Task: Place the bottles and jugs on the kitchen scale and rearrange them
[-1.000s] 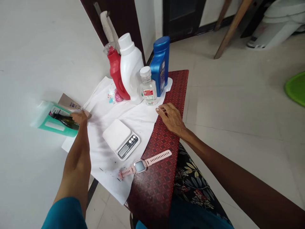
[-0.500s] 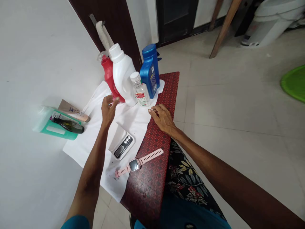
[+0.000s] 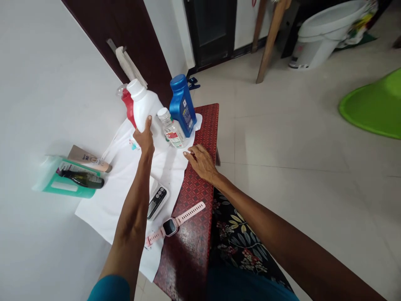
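My left hand (image 3: pixel 144 139) is wrapped round the lower body of a big white bottle (image 3: pixel 142 108) standing at the back of the white cloth (image 3: pixel 117 196). A red bottle (image 3: pixel 128 104) stands just behind it. A small clear bottle with a white cap (image 3: pixel 171 129) and a blue bottle (image 3: pixel 181 104) stand to its right. My right hand (image 3: pixel 201 161) rests palm down, fingers spread, on the edge of the cloth and the red patterned table (image 3: pixel 191 242). A small white digital scale (image 3: pixel 156 200) lies partly hidden under my left forearm.
A pink smartwatch (image 3: pixel 173 224) lies at the cloth's near edge. Left of the cloth lie a beige tube (image 3: pixel 87 159), a green pack (image 3: pixel 59 184) and a dark small bottle (image 3: pixel 83 179). On the floor are a green basin (image 3: pixel 372 108) and a white bucket (image 3: pixel 322 35).
My left hand left the items at the left, swept right over the cloth and closed on the white bottle. My right hand stayed on the cloth's edge.
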Demonstrator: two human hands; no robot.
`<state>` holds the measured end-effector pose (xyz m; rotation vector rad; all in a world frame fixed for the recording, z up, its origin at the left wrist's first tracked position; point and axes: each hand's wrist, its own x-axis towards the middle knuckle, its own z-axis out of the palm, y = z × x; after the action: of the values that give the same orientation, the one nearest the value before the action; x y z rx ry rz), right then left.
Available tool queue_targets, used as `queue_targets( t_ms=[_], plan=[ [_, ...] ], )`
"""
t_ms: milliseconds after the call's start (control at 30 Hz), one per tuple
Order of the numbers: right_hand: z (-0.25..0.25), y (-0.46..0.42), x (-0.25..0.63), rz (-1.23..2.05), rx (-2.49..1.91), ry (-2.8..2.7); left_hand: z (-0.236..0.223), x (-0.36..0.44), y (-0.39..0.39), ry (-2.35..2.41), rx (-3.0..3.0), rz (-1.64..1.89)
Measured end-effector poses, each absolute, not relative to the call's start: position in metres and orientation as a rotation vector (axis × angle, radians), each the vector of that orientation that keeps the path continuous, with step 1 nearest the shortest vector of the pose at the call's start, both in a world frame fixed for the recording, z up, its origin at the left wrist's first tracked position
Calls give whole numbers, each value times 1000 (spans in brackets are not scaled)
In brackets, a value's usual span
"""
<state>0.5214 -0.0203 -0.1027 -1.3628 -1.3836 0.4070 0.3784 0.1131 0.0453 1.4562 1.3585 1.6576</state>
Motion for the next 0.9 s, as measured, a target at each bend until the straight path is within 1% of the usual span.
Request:
queue_targets(
  t_ms=[167,333,500,667,800,900],
  plan=[
    [-101,-21,521,400,-1358,-1377,46,361,89,1451,1397,1777],
    [-99,-22,521,411,-1344,-1366,57,329,67,1517,1414,1813],
    [-100,-23,521,419,-1356,-1375,79,293,30,1488,1449,1886],
    [-99,-23,522,419,-1368,-1388,99,248,-24,1331,1338,1977],
    [-99,-23,522,423,-1372,-1402,96,217,-59,1366,1318,1926],
    [-99,-24,522,421,-1372,-1409,89,206,-71,1436,1314,1916]
  ],
)
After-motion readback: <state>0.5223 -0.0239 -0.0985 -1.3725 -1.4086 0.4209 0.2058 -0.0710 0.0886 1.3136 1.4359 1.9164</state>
